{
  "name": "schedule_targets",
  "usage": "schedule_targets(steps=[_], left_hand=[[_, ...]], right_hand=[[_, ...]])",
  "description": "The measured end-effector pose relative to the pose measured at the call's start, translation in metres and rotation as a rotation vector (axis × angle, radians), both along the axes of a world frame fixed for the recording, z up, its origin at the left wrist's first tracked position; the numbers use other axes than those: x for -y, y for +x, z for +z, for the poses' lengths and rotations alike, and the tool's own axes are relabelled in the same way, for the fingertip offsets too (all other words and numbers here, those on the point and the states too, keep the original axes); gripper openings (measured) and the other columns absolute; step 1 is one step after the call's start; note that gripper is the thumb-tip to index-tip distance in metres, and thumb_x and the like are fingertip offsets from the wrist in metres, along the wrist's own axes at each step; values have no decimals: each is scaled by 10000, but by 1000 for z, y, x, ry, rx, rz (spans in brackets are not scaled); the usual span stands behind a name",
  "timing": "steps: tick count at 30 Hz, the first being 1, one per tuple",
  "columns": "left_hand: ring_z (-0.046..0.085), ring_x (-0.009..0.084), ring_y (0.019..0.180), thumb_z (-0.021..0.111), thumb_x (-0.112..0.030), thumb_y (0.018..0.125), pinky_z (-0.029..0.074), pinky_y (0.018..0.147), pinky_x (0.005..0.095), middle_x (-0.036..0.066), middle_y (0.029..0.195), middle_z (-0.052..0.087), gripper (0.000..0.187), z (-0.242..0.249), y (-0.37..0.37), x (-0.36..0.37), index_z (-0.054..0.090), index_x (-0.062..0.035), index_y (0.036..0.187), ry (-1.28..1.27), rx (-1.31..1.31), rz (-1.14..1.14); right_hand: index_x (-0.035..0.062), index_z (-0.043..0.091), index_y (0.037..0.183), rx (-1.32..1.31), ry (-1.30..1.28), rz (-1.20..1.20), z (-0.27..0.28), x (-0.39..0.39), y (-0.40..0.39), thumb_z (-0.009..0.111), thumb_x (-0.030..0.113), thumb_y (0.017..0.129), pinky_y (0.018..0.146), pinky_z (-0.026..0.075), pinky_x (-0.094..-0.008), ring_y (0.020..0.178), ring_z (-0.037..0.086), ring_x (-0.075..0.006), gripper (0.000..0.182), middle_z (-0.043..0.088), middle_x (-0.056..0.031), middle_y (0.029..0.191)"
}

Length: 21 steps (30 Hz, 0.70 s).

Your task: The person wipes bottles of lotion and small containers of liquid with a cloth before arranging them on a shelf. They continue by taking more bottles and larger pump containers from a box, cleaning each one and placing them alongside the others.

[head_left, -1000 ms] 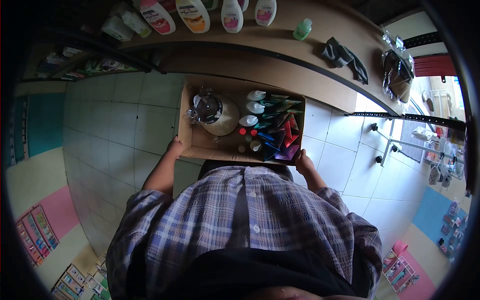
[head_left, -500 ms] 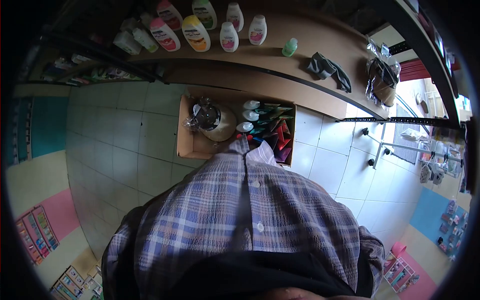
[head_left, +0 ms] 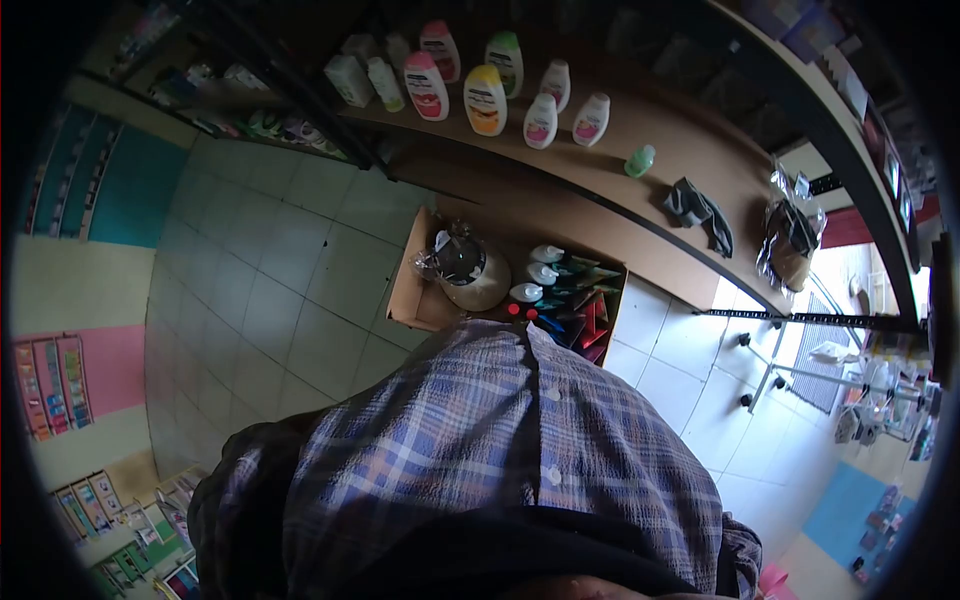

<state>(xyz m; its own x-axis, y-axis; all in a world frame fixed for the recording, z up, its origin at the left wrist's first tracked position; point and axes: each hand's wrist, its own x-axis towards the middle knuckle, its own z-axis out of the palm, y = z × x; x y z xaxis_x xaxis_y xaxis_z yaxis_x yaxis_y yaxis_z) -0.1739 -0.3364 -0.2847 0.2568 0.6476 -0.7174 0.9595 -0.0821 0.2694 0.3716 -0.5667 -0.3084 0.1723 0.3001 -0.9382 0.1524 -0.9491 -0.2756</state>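
Note:
Neither of my hands shows; both arms run down along my sides in a plaid shirt (head_left: 430, 430). Right in front of my body on the floor stands an open cardboard box (head_left: 403, 290). Inside it, a plastic-wrapped cap (head_left: 478, 275) lies at the left. White-topped bottles (head_left: 526, 292) stand in the middle, beside red caps (head_left: 514, 310). Several colourful packets (head_left: 594, 322) are packed on the right side. My shirt hides part of the near edge of the box.
Beyond the box, a brown shelf (head_left: 600, 175) holds several shampoo bottles (head_left: 486, 102), a small green bottle (head_left: 640, 161), a grey cloth (head_left: 700, 212) and a bagged item (head_left: 790, 240). A wheeled rack (head_left: 770, 375) stands to the right on the tiled floor (head_left: 270, 270).
My view has turned, so the shelf and box appear lower, further right and tilted. The red caps in the box show more clearly. The items on the shelf keep their places.

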Motion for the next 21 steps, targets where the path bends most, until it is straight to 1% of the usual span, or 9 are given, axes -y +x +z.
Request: schedule_targets(steps=[10, 16, 21], left_hand=[[636, 293, 913, 658, -352, 854, 469, 799, 435, 153, 978, 638, 348, -6, -18, 11, 580, -26, 951, -52, 18, 104], [642, 289, 884, 657, -341, 855, 474, 763, 434, 145, 927, 650, 315, -13, -21, 8, 598, -33, 883, -78, 11, 108], [647, 286, 860, 657, -332, 855, 479, 733, 433, 138, 884, 660, 299, -23, -23, -1, 613, -38, 827, -127, -22, 60]], right_hand=[[124, 613, 1189, 97, 12, 150, 13, -51, -2, 546, 387, 948, 871, 488, -430, 1089, 595, -272, 363, 626, -118, 1202], [132, 613, 1183, 131, 25, 181, 16, -54, -4, 558, 381, 938, 870, 490, -441, 1095, 595, -293, 354, 621, -130, 1210], [138, 612, 1178, 157, 21, 168, 12, -37, -10, 568, 377, 930, 868, 491, -450, 1100, 595, -310, 348, 617, -141, 1217]])
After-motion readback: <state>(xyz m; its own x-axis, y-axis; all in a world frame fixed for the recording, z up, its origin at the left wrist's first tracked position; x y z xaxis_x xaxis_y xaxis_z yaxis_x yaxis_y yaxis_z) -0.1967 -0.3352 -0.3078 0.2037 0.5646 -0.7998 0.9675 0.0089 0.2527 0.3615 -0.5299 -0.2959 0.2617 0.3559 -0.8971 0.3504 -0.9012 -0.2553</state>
